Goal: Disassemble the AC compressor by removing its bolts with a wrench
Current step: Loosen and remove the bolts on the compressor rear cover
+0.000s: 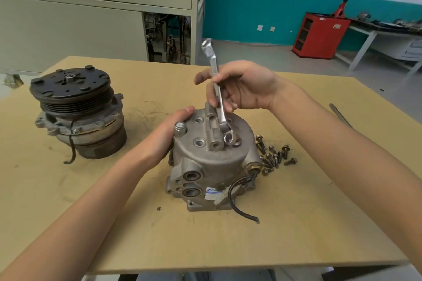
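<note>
ac compressor [212, 162] upright at centre of board [319, 212], grey cast housing, open bolt holes on top. wrench [217, 98] ring end sits on its top. right hand [242, 89] curls round the shank. left hand [169, 130] grips the rim at 9 o'clock. loose bolts [274, 155] piled at 3 o'clock.

My counter [296, 223] is a tan board with dark smears. The compressor [210, 162] stands upright at its middle, its black cable [247, 216] trailing onto the board. Loose bolts [274, 155] lie heaped just beside it on my right. A second compressor [77, 114], pulley up, stands well apart on my left. A dark flat bar [341, 115] lies near the right edge.
</note>
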Tool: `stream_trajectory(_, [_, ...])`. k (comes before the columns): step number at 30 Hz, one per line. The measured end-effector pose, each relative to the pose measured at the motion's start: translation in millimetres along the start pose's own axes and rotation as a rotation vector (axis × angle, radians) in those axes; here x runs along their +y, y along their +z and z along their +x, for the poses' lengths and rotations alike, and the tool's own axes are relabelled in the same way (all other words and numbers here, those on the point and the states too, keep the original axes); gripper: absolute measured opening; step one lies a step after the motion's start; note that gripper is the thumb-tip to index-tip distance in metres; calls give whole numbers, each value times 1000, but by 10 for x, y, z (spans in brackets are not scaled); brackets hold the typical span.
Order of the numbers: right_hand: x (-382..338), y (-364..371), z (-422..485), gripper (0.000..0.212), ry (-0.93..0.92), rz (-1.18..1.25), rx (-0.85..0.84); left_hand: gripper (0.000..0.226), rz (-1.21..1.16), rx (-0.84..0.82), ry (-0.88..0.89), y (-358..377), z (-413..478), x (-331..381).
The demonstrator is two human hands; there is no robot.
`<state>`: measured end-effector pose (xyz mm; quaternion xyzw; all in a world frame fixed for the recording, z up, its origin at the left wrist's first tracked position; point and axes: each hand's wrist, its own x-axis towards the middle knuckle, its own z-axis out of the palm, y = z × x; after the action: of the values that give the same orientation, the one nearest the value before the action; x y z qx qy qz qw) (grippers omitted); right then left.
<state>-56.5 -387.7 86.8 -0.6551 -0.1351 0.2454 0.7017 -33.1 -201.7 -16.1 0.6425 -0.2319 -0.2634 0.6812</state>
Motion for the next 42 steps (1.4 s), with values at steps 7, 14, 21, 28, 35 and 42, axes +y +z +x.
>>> stream_trajectory(7, [93,340,-379,28,-597,-255,531,34,-3,-9,18,-4,1,-13])
stream_trajectory(14, [882,823,-972,19,-1069,-545,789,40,-4,-6,-17,5,-15,-5])
stream_trajectory(21, [1135,923,-1055,17,-1053,-608,775,38,-11,7,-6,42,-44,29])
stream_trajectory(28, [1277,970,-1108,21,-1036,-595,810,47,19,18,-34,27,-49,19])
stream_trajectory(35, [1314,993,-1115,21,-998,-551,811,44,39,6,-33,26,-51,27])
stream_trajectory(42, [1289,989,-1139,20,-978,-535,776,40,17,12,-42,26,-29,17])
